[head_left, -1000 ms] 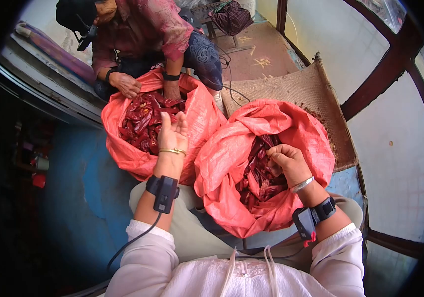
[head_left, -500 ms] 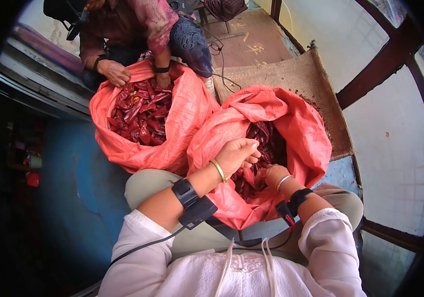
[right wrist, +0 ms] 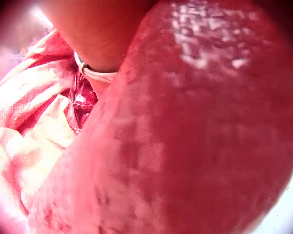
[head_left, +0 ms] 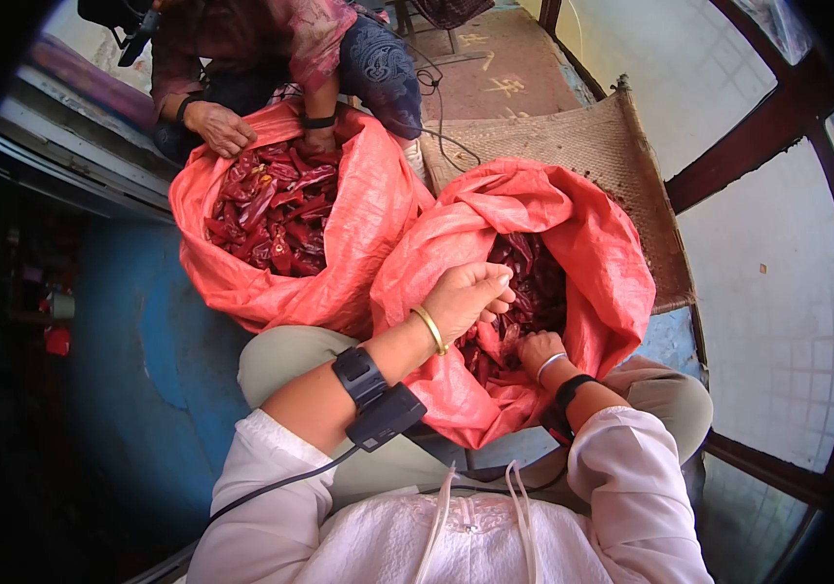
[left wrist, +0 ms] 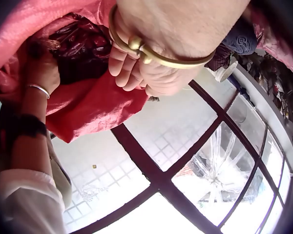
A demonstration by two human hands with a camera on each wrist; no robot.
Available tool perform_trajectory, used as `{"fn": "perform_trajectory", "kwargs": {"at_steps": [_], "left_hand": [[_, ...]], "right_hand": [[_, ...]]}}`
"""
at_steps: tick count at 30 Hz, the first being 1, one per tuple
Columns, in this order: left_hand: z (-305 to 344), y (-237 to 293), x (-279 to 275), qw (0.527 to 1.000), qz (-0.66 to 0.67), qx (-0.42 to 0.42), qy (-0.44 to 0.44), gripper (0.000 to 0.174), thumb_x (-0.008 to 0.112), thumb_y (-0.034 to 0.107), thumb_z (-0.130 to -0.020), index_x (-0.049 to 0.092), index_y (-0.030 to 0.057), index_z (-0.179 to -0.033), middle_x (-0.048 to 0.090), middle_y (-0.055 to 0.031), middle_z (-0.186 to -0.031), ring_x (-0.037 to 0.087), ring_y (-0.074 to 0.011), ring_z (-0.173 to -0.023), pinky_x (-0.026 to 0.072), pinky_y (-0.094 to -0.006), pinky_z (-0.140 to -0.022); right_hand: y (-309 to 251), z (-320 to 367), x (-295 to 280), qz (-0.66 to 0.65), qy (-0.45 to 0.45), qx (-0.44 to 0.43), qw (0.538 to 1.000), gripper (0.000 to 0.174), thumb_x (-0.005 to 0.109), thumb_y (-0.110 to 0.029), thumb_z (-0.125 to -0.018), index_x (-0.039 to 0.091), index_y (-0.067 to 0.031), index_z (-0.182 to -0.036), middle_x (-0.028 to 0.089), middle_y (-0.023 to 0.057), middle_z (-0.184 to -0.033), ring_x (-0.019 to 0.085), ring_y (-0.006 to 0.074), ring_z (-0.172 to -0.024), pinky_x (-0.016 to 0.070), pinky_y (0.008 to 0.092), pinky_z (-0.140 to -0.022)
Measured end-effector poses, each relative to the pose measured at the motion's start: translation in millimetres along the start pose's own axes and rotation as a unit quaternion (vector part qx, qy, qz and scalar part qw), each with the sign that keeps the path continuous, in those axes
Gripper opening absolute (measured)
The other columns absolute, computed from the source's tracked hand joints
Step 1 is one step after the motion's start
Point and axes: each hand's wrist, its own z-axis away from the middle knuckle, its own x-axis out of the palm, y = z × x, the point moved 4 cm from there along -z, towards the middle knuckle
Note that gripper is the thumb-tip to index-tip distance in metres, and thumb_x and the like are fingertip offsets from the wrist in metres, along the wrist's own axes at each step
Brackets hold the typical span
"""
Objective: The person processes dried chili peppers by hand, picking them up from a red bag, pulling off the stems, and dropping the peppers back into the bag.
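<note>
Dried red chillies [head_left: 534, 292] lie inside a red woven sack [head_left: 607, 253] with its mouth folded open. My right hand [head_left: 540, 350] reaches down into it at the near right side, its fingertips hidden among the chillies, so I cannot tell what they hold. Over the sack's left rim hovers my left hand [head_left: 470, 297], palm inward with fingers loosely bent and nothing seen in them. In the left wrist view those relaxed fingers [left wrist: 124, 73] hang beside the sack mouth. Sack wall [right wrist: 185, 146] fills most of the right wrist view.
A second red sack [head_left: 373, 209] full of dried chillies [head_left: 280, 200] touches mine on the left. Behind it another person [head_left: 241, 58] has one hand on its rim and one inside. A woven mat [head_left: 563, 146] lies beyond; a framed window [head_left: 758, 243] stands at right.
My left hand has swung from above the other sack to the near sack's left rim. My right hand has gone lower into the near sack. The view has shifted slightly.
</note>
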Motion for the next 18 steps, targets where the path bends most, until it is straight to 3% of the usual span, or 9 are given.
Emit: {"fn": "perform_trajectory", "kwargs": {"at_steps": [1,4,8,9,10,11,13,15,18], "left_hand": [[-1.3,-0.9,-1.5,1.000,0.000,0.000,0.000,0.027,0.049,0.022,-0.084,0.049,0.0029,-0.102,0.057,-0.0033,-0.080,0.054,-0.0069,-0.067,0.0441,-0.0176,-0.058],[-6.2,-3.1,-4.7,1.000,-0.016,-0.001,0.004,0.027,0.049,0.022,-0.084,0.049,0.0028,-0.102,0.057,-0.0036,-0.080,0.053,-0.0068,-0.066,0.0443,-0.0181,-0.058],[-12.6,-3.3,-11.7,0.998,-0.045,0.010,0.040,0.026,0.050,0.017,-0.082,0.049,0.0017,-0.103,0.057,-0.0042,-0.082,0.053,-0.0074,-0.069,0.0445,-0.0188,-0.059],[-14.8,-4.9,-12.7,0.997,-0.062,0.017,0.050,0.026,0.052,0.014,-0.080,0.049,0.0011,-0.103,0.057,-0.0046,-0.083,0.053,-0.0082,-0.072,0.0450,-0.0196,-0.061],[-17.2,-8.7,-13.2,0.997,-0.061,0.023,0.047,0.026,0.052,0.014,-0.080,0.049,0.0011,-0.103,0.057,-0.0046,-0.083,0.053,-0.0082,-0.072,0.0450,-0.0196,-0.061],[-18.9,-10.1,-13.5,0.987,-0.137,0.070,0.049,0.027,0.053,0.012,-0.079,0.050,0.0003,-0.103,0.057,-0.0051,-0.084,0.053,-0.0091,-0.074,0.0452,-0.0208,-0.064],[-16.0,-9.4,-9.0,0.962,-0.242,0.113,0.061,0.032,0.058,0.007,-0.074,0.051,-0.0018,-0.103,0.057,-0.0063,-0.086,0.053,-0.0109,-0.079,0.0450,-0.0232,-0.070],[-9.2,-4.2,1.2,0.949,-0.266,0.167,0.040,0.028,0.059,0.006,-0.072,0.054,-0.0012,-0.099,0.058,-0.0053,-0.082,0.054,-0.0096,-0.075,0.0451,-0.0223,-0.068],[3.2,9.6,13.1,0.922,-0.313,0.226,0.033,0.023,0.059,0.005,-0.072,0.057,0.0006,-0.095,0.060,-0.0038,-0.077,0.055,-0.0088,-0.070,0.0450,-0.0219,-0.065]], "right_hand": [[1.4,-3.9,-0.5,0.000,0.000,0.000,1.000,0.020,0.043,-0.017,-0.077,0.061,-0.0101,-0.082,0.061,0.0076,-0.084,0.058,0.0200,-0.079,0.0464,0.0320,-0.064],[25.8,-15.0,-20.2,-0.187,0.036,0.146,0.971,0.021,0.051,-0.027,-0.072,0.061,-0.0094,-0.077,0.060,0.0130,-0.077,0.059,0.0259,-0.075,0.0472,0.0362,-0.064],[49.5,-13.1,-66.5,-0.377,0.156,0.154,0.900,0.012,0.056,-0.018,-0.071,0.059,-0.0073,-0.076,0.060,0.0108,-0.069,0.059,0.0229,-0.064,0.0473,0.0318,-0.056],[48.7,-8.9,-76.4,-0.588,0.128,0.157,0.783,0.009,0.055,-0.015,-0.072,0.058,-0.0070,-0.077,0.059,0.0073,-0.067,0.057,0.0185,-0.060,0.0460,0.0284,-0.053],[44.6,-3.1,-86.9,-0.765,0.093,0.150,0.620,0.006,0.055,-0.011,-0.074,0.057,-0.0067,-0.078,0.058,0.0038,-0.065,0.056,0.0140,-0.056,0.0446,0.0249,-0.049],[43.4,5.3,-101.5,-0.761,0.098,0.148,0.624,0.006,0.055,-0.011,-0.074,0.057,-0.0067,-0.078,0.058,0.0038,-0.065,0.056,0.0140,-0.056,0.0446,0.0249,-0.049],[35.6,23.9,-131.8,-0.813,0.100,0.107,0.563,0.005,0.052,-0.007,-0.077,0.056,-0.0069,-0.080,0.055,-0.0011,-0.065,0.052,0.0075,-0.055,0.0415,0.0199,-0.047],[32.8,37.0,-148.0,-0.810,0.116,0.112,0.564,0.003,0.053,-0.002,-0.074,0.055,-0.0032,-0.075,0.054,0.0022,-0.061,0.051,0.0095,-0.052,0.0405,0.0211,-0.046],[30.4,45.1,-156.1,-0.638,0.206,0.028,0.741,0.013,0.057,-0.006,-0.071,0.056,0.0002,-0.082,0.056,0.0032,-0.065,0.052,0.0085,-0.056,0.0428,0.0227,-0.052]]}}
